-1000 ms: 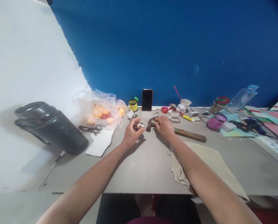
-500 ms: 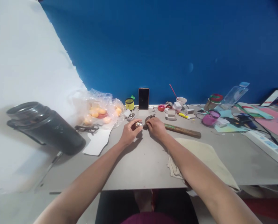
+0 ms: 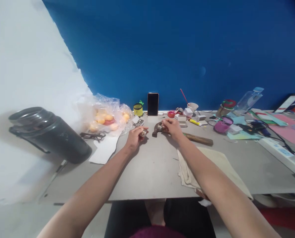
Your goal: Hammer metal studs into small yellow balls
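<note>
My left hand (image 3: pixel 134 137) is closed round a small shiny round metal object (image 3: pixel 144 133), held just above the grey table (image 3: pixel 152 168). My right hand (image 3: pixel 172 127) grips a hammer (image 3: pixel 187 135) just behind its dark rusty head (image 3: pixel 157 127); the wooden handle runs off to the right along the table. The hammer head lies a short way right of the shiny object, with a gap between them. A small open box of metal bits (image 3: pixel 139 122) sits just behind my left hand.
A large black flask (image 3: pixel 48 134) lies on its side at the left. A plastic bag of orange fruit (image 3: pixel 105 119), a phone (image 3: pixel 152 103) upright against the blue wall, a cream cloth (image 3: pixel 212 165) under my right forearm, and craft clutter with a pink cup (image 3: pixel 223 125) at right.
My right hand has drawn the hammer head a little right and back from the shiny object. My left hand has lowered slightly and turned over the object.
</note>
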Demonstrator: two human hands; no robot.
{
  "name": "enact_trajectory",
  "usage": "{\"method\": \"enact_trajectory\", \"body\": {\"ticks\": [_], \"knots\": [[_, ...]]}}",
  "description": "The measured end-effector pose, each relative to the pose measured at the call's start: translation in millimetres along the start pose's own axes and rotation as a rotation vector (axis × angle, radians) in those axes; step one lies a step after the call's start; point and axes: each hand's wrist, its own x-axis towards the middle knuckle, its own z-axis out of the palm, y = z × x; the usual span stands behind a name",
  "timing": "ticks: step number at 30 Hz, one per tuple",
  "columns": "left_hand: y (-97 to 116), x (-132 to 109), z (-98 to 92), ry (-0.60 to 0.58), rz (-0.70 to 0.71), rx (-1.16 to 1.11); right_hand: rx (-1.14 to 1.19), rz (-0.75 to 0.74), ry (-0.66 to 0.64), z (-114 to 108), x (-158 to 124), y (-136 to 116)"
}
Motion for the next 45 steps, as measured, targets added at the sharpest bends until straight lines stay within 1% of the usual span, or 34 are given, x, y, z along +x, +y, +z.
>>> {"method": "enact_trajectory", "body": {"ticks": [3,5,7,10,11,13,15,16,17,19,21,23,25,26,28,31,35,40,45], "knots": [[-3.5,3.7,-1.3,0.001,0.003,-0.040,0.162,0.098,0.131,-23.1,18.5,-16.3],[-4.8,4.9,-2.5,-0.022,-0.012,-0.088,0.240,0.136,0.208,-39.9,30.7,-33.8],[-5.1,5.6,-3.8,-0.058,-0.038,-0.141,0.299,0.146,0.263,-55.2,43.3,-58.4],[-4.8,6.5,-5.2,-0.113,-0.055,-0.198,0.343,0.110,0.318,-71.4,62.5,-107.0],[-4.6,6.7,-5.2,-0.131,-0.052,-0.205,0.341,0.076,0.329,-74.2,67.9,-124.1],[-3.9,6.5,-4.5,-0.164,-0.043,-0.204,0.256,-0.036,0.313,-74.4,73.3,-153.4],[-2.9,5.0,-2.8,-0.183,-0.024,-0.185,0.151,-0.119,0.274,-66.2,66.7,-168.8],[-2.3,3.8,-1.8,-0.185,-0.012,-0.172,0.059,-0.175,0.238,-59.3,57.7,-169.1],[-1.7,2.4,-0.8,-0.180,0.001,-0.154,-0.011,-0.211,0.202,-51.1,45.1,-164.0],[-1.1,-0.1,1.0,-0.166,0.029,-0.107,-0.175,-0.282,0.107,-34.0,12.5,-138.8],[-1.3,-1.7,1.9,-0.151,0.054,-0.060,-0.332,-0.345,-0.002,-21.2,-21.2,-100.3],[-2.4,-2.1,1.9,-0.142,0.072,-0.029,-0.494,-0.392,-0.081,-15.9,-46.0,-59.5],[-3.4,-2.0,0.9,-0.136,0.080,-0.013,-0.956,-0.515,-0.200,-16.5,-57.3,-25.4],[-3.7,-1.9,0.2,-0.134,0.081,-0.008,-1.086,-0.536,-0.219,-17.8,-58.6,-12.2],[-3.3,-2.2,-0.9,-0.132,0.075,-0.002,-1.181,-0.522,-0.202,-20.4,-55.8,6.8],[-1.7,-3.3,-1.2,-0.134,0.057,-0.006,-1.142,-0.486,-0.166,-22.0,-49.2,22.3],[-2.1,-5.1,-0.1,-0.153,0.033,-0.033,-1.066,-0.469,-0.258,-22.1,-45.9,30.6],[-5.5,-6.6,-1.2,-0.199,-0.031,-0.112,-1.006,-0.376,-0.306,-24.6,-45.0,29.7],[-5.1,-6.7,-2.5,-0.187,-0.054,-0.188,-0.949,-0.307,-0.334,-27.4,-47.3,25.9]]}}
